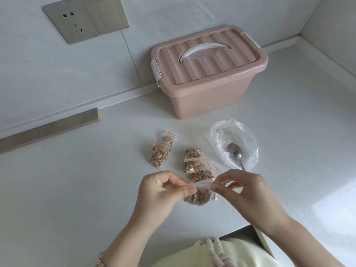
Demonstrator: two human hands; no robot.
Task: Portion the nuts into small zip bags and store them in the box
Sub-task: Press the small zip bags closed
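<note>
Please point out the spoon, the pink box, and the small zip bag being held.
spoon (234, 150): head view, on its bowl.
pink box (212, 101): head view, on its front wall.
held zip bag (202, 196): head view, on its nut-filled lower part.

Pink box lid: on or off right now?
On. The lid sits seated on the pink box, its white handle lying flat; the side latch looks clipped down.
</note>
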